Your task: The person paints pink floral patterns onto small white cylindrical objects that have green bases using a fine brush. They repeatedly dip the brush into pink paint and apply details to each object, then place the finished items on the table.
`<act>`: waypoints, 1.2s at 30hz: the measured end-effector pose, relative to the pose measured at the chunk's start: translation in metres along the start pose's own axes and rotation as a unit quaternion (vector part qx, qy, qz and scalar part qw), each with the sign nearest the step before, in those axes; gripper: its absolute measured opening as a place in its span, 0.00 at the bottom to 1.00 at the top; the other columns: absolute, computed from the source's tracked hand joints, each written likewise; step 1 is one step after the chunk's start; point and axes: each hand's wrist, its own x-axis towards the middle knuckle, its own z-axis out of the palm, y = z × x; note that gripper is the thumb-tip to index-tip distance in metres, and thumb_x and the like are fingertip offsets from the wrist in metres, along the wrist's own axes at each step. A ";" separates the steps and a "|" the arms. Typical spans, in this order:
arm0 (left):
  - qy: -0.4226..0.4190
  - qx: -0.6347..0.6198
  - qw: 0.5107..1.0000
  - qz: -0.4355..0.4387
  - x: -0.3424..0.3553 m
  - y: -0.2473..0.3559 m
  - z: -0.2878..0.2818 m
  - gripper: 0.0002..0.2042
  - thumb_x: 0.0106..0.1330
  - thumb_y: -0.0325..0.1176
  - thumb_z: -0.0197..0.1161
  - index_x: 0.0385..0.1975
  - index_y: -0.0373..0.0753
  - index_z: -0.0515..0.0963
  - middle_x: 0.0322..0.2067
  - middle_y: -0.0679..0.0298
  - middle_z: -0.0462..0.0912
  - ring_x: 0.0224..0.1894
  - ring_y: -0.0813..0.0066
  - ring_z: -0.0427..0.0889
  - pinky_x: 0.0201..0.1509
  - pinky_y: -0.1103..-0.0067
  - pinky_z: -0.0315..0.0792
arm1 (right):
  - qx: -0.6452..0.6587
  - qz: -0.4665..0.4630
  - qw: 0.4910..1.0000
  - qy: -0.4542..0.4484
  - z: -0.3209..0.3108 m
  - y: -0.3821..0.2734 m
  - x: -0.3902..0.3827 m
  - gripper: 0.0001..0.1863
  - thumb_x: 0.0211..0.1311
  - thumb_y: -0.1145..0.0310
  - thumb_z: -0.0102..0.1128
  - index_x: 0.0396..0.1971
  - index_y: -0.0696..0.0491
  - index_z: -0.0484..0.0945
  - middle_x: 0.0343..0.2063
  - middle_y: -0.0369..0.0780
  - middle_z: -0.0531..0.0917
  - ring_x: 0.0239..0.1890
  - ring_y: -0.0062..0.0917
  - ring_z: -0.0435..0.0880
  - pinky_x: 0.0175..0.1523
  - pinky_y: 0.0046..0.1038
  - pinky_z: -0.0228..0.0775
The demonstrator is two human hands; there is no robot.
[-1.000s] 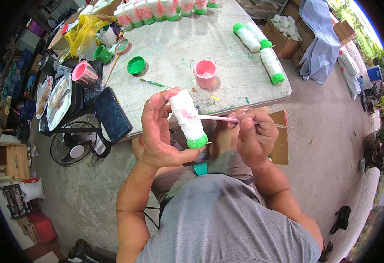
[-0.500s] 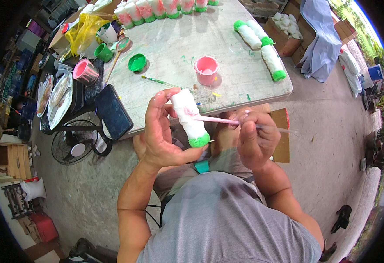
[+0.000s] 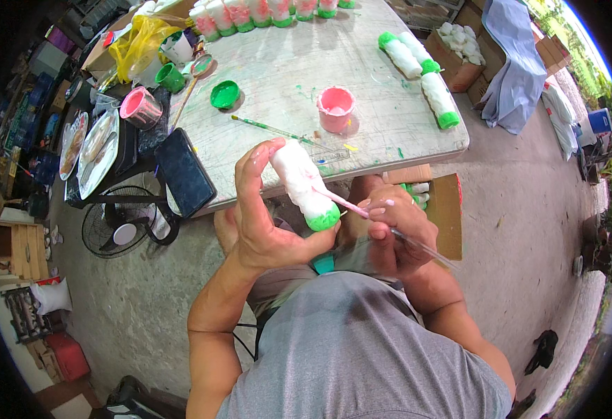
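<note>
A white textured candle (image 3: pixel 295 176) with a green end and a short wick is gripped end to end in my left hand (image 3: pixel 258 220), thumb at the green end and fingertips at the white one. It tilts, green end low and to the right. Pink paint marks its side. My right hand (image 3: pixel 404 230) is closed on a paintbrush (image 3: pixel 348 203) whose pink tip touches the candle; the clear handle sticks out down to the right. Beyond them on the table stands a pink paint cup (image 3: pixel 335 110). A thin green-handled brush (image 3: pixel 271 130) lies to its left.
The white table (image 3: pixel 278 73) holds rows of pink-painted candles (image 3: pixel 236 14), unpainted candles (image 3: pixel 434 99) and a green paint lid (image 3: pixel 225 94). A phone (image 3: pixel 184 173) rests at the near left edge, above a fan (image 3: pixel 124 222). An open carton (image 3: pixel 449 216) sits under the table's right side.
My right hand has lowered slightly, and the brush now slants more steeply across the candle. My left hand still holds the candle, hardly moved. The view has shifted a little.
</note>
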 end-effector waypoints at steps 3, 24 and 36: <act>-0.005 0.022 1.000 0.004 -0.001 -0.001 -0.001 0.63 0.36 0.32 0.85 0.76 0.35 0.51 0.67 0.48 0.68 0.68 0.56 0.70 0.70 0.65 0.61 | -0.013 -0.004 1.000 -0.025 -0.003 0.000 -0.002 0.03 0.69 0.77 0.63 0.38 0.60 0.80 0.30 0.45 0.86 0.31 0.34 0.85 0.40 0.35 0.75; -0.005 0.119 0.992 0.034 0.000 0.004 -0.003 0.58 0.39 0.37 0.87 0.71 0.29 0.56 0.63 0.46 0.70 0.64 0.51 0.72 0.68 0.59 0.68 | -0.063 -0.035 0.997 -0.024 0.002 -0.002 -0.001 0.06 0.66 0.78 0.67 0.40 0.60 0.79 0.32 0.44 0.87 0.33 0.35 0.86 0.39 0.36 0.77; -0.008 0.140 0.988 0.061 0.002 0.006 -0.001 0.56 0.40 0.33 0.83 0.72 0.32 0.56 0.62 0.46 0.71 0.62 0.47 0.73 0.67 0.58 0.69 | -0.027 0.013 1.000 -0.008 -0.001 -0.002 0.006 0.07 0.73 0.74 0.61 0.36 0.62 0.78 0.29 0.45 0.85 0.28 0.34 0.84 0.39 0.33 0.77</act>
